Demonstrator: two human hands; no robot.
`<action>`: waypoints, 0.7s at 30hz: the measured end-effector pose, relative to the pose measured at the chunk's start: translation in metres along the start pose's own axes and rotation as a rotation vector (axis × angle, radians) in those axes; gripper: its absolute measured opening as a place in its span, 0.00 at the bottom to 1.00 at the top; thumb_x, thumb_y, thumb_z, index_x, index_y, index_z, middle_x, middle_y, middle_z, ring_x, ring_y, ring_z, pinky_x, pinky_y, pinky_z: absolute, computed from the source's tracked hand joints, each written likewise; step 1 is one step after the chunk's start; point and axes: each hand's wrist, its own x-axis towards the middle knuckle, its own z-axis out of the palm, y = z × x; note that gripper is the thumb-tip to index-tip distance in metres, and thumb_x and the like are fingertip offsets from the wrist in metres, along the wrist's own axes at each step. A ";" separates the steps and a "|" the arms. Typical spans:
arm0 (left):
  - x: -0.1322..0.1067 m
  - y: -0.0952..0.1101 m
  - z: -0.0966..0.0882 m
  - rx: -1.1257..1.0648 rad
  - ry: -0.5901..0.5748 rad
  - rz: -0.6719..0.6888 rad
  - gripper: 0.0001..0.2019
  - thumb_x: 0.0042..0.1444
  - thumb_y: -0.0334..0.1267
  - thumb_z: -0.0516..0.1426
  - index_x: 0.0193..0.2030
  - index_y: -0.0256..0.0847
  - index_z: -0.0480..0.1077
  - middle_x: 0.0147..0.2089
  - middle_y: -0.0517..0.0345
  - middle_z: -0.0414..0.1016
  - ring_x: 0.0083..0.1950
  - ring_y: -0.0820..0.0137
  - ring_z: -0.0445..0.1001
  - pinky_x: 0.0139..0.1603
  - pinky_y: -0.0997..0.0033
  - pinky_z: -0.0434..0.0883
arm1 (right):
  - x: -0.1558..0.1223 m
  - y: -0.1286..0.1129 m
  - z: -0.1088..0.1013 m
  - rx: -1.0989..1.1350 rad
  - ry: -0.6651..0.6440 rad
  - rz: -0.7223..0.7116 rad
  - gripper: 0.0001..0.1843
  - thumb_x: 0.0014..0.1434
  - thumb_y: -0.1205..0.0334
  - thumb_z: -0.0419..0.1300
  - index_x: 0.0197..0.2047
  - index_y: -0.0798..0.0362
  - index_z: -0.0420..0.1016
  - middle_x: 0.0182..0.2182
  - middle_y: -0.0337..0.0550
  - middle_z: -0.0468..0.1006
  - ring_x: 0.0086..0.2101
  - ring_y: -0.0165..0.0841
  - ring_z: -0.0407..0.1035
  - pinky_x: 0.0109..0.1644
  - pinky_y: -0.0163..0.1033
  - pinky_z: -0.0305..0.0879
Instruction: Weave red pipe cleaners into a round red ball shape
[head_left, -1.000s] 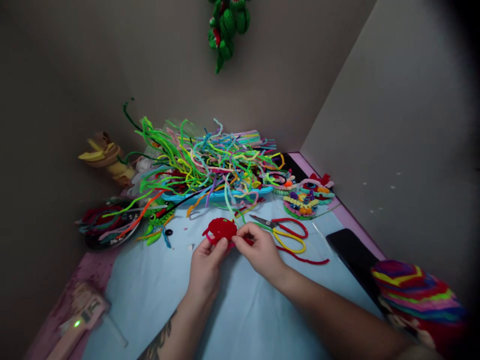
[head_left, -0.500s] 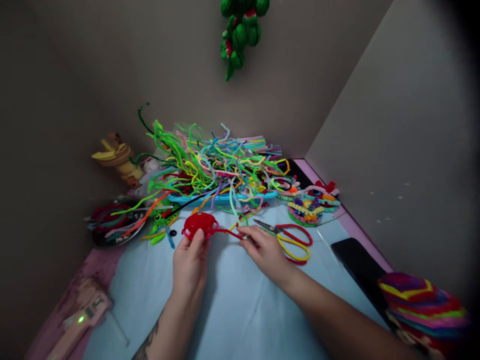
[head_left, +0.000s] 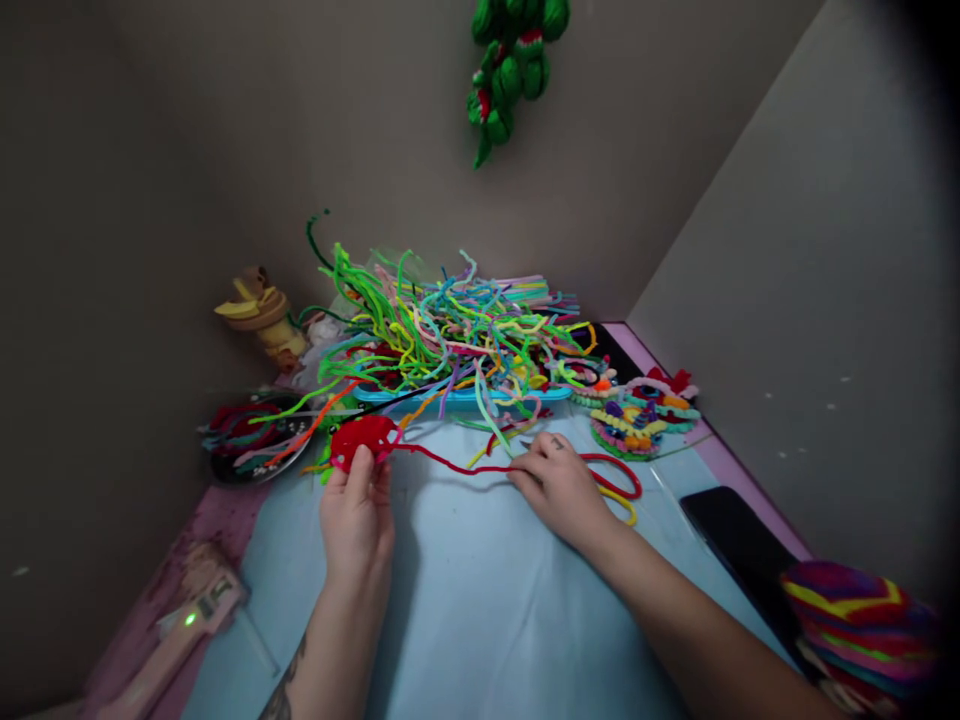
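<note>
My left hand [head_left: 358, 510] pinches a red coiled pipe-cleaner disc [head_left: 364, 438] at the left of the light blue table cover [head_left: 480, 600]. A red pipe-cleaner strand [head_left: 457, 466] trails from the disc to my right hand [head_left: 559, 485]. My right hand rests palm down over the scissors with red and yellow handles [head_left: 619, 485], fingers closed on the strand's end. Behind both hands lies a big heap of coloured pipe cleaners [head_left: 450, 330] on a blue tray [head_left: 465, 396].
Finished woven pipe-cleaner pieces [head_left: 645, 415] lie at the right. A dark bowl of scraps [head_left: 251, 445] sits at left, a glue gun with a green light [head_left: 176, 640] at the front left, a black phone [head_left: 739, 545] and a striped woven piece [head_left: 862, 620] at right.
My left hand has carried the red disc to the left, pulling a red strand out straight. My right hand moved right onto the scissors. The view shifted left.
</note>
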 end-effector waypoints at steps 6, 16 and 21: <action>-0.017 -0.013 0.001 0.060 -0.113 -0.092 0.15 0.40 0.37 0.68 0.36 0.38 0.75 0.34 0.60 0.79 0.31 0.78 0.74 0.33 0.81 0.69 | 0.001 -0.019 -0.013 0.828 -0.013 0.408 0.11 0.51 0.53 0.62 0.26 0.52 0.70 0.19 0.37 0.72 0.20 0.30 0.65 0.24 0.35 0.60; -0.040 -0.033 0.002 0.094 -0.283 -0.242 0.15 0.44 0.39 0.66 0.40 0.38 0.76 0.41 0.55 0.80 0.39 0.73 0.76 0.38 0.78 0.71 | 0.003 -0.030 -0.001 1.487 0.227 0.652 0.17 0.40 0.58 0.73 0.29 0.52 0.69 0.26 0.40 0.81 0.24 0.28 0.73 0.26 0.30 0.65; -0.044 -0.036 0.001 0.073 -0.316 -0.278 0.14 0.44 0.38 0.66 0.39 0.38 0.76 0.42 0.55 0.80 0.39 0.73 0.76 0.41 0.76 0.71 | 0.002 -0.031 0.003 1.632 0.184 0.750 0.17 0.39 0.60 0.73 0.28 0.52 0.69 0.27 0.42 0.82 0.25 0.28 0.74 0.25 0.28 0.65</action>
